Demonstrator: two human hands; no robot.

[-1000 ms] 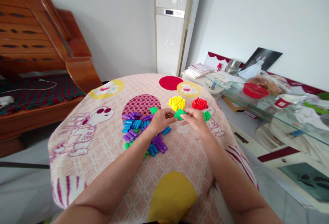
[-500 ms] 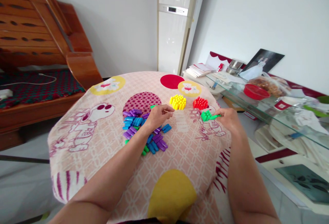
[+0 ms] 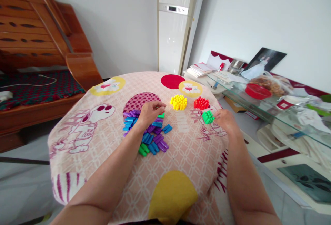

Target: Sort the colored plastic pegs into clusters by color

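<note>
My left hand [image 3: 152, 113] hovers over a mixed pile of small tube-shaped plastic pieces; its fingers are bent, with a gap between thumb and fingers and nothing visible in them. A green piece [image 3: 161, 115] lies just under its fingertips. Purple pieces [image 3: 162, 144] and blue pieces [image 3: 153, 148] make up most of the pile, and green pieces [image 3: 143, 150] lie at its near edge. My right hand [image 3: 224, 119] has its fingers closed together at the right side of a tight green cluster [image 3: 208, 117]; whatever is between them is hidden. Beyond stand a yellow cluster [image 3: 178, 102] and a red cluster [image 3: 201, 103].
A patterned cloth covers the round table [image 3: 103, 170]. On the right, a glass-topped stand [image 3: 261, 111] holds a red bowl [image 3: 258, 91], papers [image 3: 200, 69] and bags. A wooden bench [image 3: 31, 45] is at the left, and a tall white cabinet-like unit [image 3: 170, 39] stands behind.
My left hand has moved left and back over the pile. The green pieces that stuck out from my right hand no longer show there; that hand has shifted slightly left, against the green cluster.
</note>
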